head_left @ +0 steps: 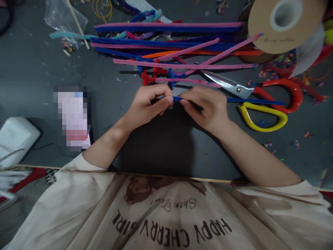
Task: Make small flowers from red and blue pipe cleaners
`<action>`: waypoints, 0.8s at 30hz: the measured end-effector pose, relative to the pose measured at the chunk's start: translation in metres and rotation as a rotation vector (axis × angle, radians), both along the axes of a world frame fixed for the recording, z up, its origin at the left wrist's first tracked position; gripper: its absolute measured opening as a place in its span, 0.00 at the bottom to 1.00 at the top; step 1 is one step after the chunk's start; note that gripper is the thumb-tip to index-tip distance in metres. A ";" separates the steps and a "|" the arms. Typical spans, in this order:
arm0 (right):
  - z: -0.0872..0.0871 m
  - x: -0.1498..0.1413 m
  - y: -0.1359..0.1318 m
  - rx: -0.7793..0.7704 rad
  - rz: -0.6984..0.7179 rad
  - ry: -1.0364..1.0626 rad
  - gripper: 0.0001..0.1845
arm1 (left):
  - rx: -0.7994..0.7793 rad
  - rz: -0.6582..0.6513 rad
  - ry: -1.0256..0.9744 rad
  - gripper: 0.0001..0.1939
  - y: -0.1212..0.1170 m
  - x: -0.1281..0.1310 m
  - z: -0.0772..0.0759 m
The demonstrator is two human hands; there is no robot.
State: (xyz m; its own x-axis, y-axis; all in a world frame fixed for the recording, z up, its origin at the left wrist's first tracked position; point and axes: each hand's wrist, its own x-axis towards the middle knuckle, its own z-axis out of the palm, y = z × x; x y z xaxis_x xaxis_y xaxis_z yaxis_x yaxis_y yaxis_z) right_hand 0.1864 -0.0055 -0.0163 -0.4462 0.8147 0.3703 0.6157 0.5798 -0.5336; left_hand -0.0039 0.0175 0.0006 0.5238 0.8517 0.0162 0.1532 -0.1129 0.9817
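Between both hands runs a blue pipe cleaner (pixel 255 101), its long end reaching right across the scissors' handles. My left hand (pixel 153 100) pinches it near its left end, thumb against fingers. Close beside, my right hand (pixel 208 104) is closed on the same pipe cleaner, with a short blue stretch showing between the two grips. Just beyond the fingers lie pink pipe cleaners (pixel 182 65) and a twisted piece with red and blue loops (pixel 148 77). Scissors (pixel 239 90) with one red and one yellow handle rest open to the right of my right hand.
A ribbon spool (pixel 260 24) stands at the upper right, near colourful scraps (pixel 273 74). More pink, blue and orange pipe cleaners (pixel 169 27) lie along the back. On the left are a phone (pixel 74 114) with a blurred screen, a white box-shaped device (pixel 18 135) and a clear plastic bag (pixel 63 17).
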 end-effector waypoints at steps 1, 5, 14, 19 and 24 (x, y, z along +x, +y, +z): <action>0.000 0.000 0.000 -0.001 0.001 -0.011 0.12 | -0.018 0.008 -0.008 0.12 0.000 0.000 0.000; 0.000 -0.001 -0.001 0.019 0.006 -0.082 0.14 | -0.073 0.029 -0.014 0.11 0.000 0.003 0.001; -0.002 -0.004 -0.003 0.015 0.084 -0.187 0.16 | 0.075 0.057 0.156 0.13 -0.002 0.005 -0.001; -0.003 -0.004 -0.005 0.144 0.146 -0.138 0.12 | 0.181 0.061 0.202 0.11 -0.002 0.005 -0.004; -0.002 -0.002 -0.005 0.186 0.103 -0.038 0.09 | 0.162 0.039 0.231 0.09 -0.001 0.005 -0.005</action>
State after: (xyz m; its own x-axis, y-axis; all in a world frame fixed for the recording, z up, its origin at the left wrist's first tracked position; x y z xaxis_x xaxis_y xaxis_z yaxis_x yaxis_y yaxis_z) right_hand 0.1845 -0.0109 -0.0187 -0.5399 0.6837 0.4910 0.5660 0.7266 -0.3894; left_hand 0.0006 0.0168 -0.0042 0.4964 0.8673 0.0378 0.3782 -0.2552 0.8899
